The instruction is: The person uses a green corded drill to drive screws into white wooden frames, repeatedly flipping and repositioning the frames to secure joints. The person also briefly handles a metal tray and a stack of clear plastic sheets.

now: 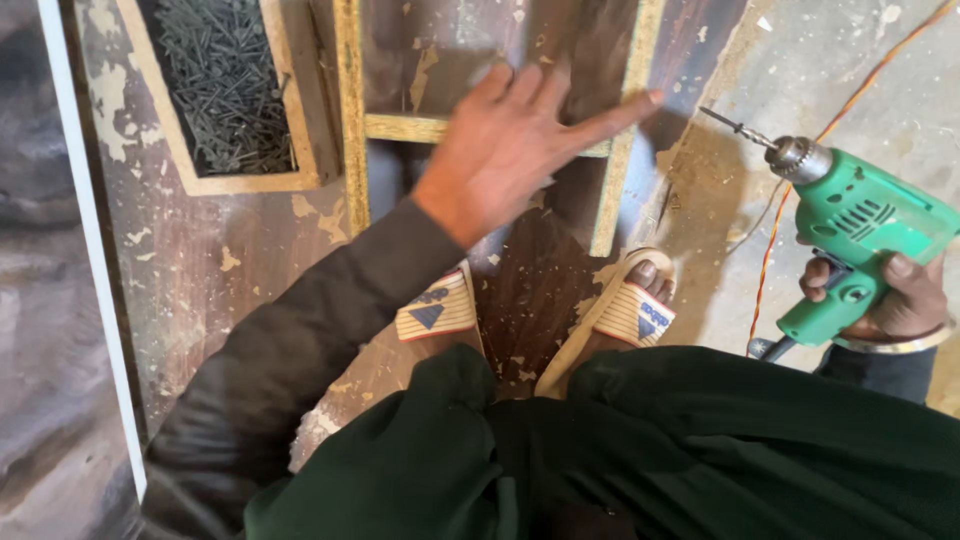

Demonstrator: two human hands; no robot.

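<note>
R hand grips drill; cord cut off.

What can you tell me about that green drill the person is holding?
The green plastic-bodied electric drill sits at the right edge of the view, gripped around its handle by the person's right hand. It has a silvery metal chuck with a thin twist bit pointing up and to the left, held in the air above the dusty floor. Vent slots show on its side. A twisted orange cord runs close by; where it joins cannot be seen.
</note>
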